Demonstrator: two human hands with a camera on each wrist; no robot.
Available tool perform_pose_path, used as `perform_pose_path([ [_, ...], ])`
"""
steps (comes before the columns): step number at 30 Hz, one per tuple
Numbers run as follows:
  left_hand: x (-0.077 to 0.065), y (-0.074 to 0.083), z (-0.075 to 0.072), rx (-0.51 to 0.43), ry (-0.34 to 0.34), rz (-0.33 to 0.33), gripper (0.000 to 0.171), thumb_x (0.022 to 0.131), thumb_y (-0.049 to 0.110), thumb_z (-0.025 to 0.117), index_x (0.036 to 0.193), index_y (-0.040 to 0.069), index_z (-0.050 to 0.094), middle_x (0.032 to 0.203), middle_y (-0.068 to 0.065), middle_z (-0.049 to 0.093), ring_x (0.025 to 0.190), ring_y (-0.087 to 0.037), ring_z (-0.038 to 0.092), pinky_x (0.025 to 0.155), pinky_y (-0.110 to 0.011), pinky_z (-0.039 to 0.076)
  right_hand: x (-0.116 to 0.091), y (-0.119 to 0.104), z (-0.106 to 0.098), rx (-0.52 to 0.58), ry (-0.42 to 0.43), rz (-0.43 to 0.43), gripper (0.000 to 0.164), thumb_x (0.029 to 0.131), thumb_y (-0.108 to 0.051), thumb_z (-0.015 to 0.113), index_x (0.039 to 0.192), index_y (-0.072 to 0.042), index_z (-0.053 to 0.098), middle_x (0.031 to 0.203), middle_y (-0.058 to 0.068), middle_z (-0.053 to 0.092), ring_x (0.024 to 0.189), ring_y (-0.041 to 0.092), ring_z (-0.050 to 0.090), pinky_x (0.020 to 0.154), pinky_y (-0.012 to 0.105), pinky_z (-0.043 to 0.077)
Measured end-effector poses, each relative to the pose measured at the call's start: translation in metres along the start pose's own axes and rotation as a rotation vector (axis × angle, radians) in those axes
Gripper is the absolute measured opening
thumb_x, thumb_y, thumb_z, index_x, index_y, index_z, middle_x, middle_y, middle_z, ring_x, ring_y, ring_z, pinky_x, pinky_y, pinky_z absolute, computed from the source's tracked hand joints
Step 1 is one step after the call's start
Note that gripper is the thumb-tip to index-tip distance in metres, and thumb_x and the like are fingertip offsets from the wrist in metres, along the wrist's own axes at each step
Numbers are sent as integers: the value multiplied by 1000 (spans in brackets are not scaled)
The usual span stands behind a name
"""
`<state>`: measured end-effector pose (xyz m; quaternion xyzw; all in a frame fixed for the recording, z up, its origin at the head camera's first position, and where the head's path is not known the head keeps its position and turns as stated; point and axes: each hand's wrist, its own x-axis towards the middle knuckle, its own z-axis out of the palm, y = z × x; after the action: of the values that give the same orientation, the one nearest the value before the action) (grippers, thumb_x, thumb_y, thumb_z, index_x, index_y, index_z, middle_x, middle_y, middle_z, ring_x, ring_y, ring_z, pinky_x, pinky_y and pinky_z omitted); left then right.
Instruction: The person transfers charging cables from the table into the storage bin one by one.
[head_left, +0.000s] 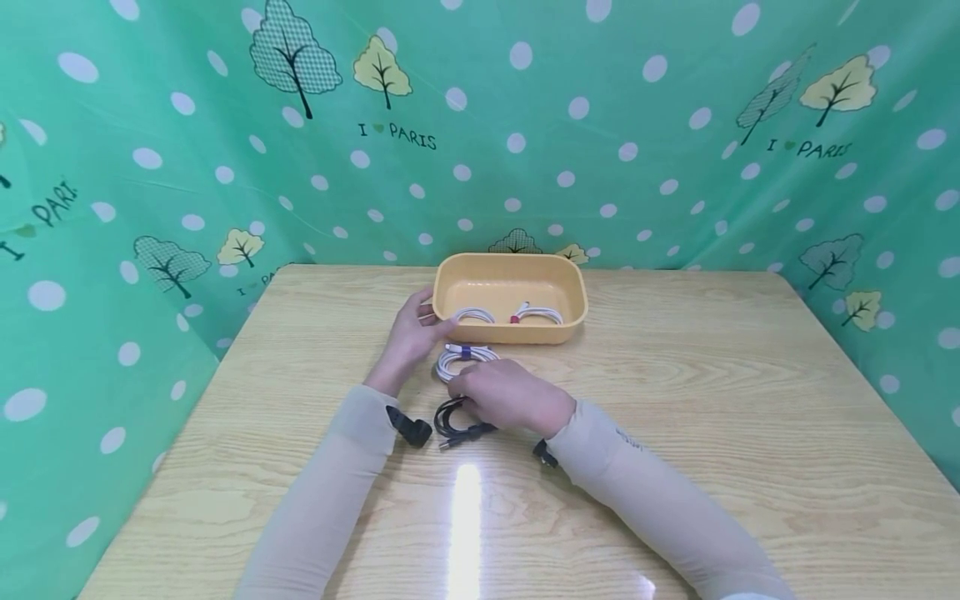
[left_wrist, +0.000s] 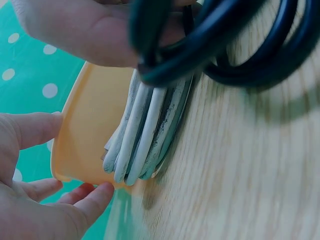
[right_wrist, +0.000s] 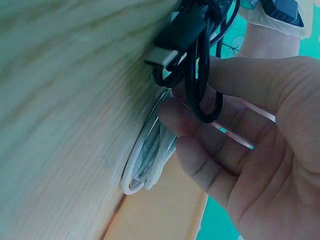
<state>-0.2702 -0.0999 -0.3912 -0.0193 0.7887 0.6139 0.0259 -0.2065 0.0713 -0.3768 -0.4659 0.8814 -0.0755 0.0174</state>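
Observation:
My left hand (head_left: pixel 408 337) rests at the left end of a yellow-orange bin (head_left: pixel 517 334), its thumb and fingertips touching the end from both sides. Between thumb and fingers, my right hand (head_left: pixel 506 396) pinches a coiled black cable (head_left: pixel 478 431), whose metal plug shows up close in the right wrist view. Just beyond that hand, a coiled white cable (head_left: pixel 444 367) with a blue-purple strap (head_left: pixel 466 352) lies on the table before the bin; the hand hides part of it. Inside the bin are a white cable coil (head_left: pixel 476 313) and another white coil (head_left: pixel 543 312) with a red strap.
The bin stands near the back edge of the wood-grain table (head_left: pixel 712 358). Behind it hangs a green dotted curtain (head_left: pixel 517 183). A bright light reflection (head_left: pixel 465 525) lies across the tabletop in front.

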Motion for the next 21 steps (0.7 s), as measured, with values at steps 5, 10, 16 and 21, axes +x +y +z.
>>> perform_pose_path([
  [5, 1, -1, 0, -4, -4, -1, 74, 84, 11, 72, 146, 6, 32, 134, -23, 47, 123, -33, 49, 100, -37, 47, -2, 0, 0, -10, -11, 17, 13, 83, -9, 66, 78, -21, 61, 71, -10, 52, 67, 9, 50, 55, 27, 45],
  [10, 2, -1, 0, -20, -11, -8, 75, 84, 10, 72, 146, 7, 32, 135, -23, 47, 123, -33, 49, 99, -36, 47, -2, -2, 1, -6, -31, 41, 11, 83, -12, 69, 82, -21, 62, 74, -9, 52, 69, 10, 51, 56, 27, 46],
  [16, 2, -2, 0, -11, -6, -3, 74, 83, 10, 72, 146, 7, 33, 135, -24, 47, 123, -33, 49, 99, -36, 48, -2, -3, 3, -10, -49, 46, 10, 85, -14, 70, 83, -21, 62, 75, -10, 53, 70, 10, 52, 58, 28, 47],
  [21, 2, -2, 0, -10, -6, -8, 74, 84, 10, 72, 146, 7, 32, 135, -24, 47, 123, -33, 49, 99, -36, 47, -2, -4, 5, 13, -68, 60, 12, 85, -10, 68, 86, -20, 62, 75, -9, 54, 71, 10, 53, 60, 29, 49],
])
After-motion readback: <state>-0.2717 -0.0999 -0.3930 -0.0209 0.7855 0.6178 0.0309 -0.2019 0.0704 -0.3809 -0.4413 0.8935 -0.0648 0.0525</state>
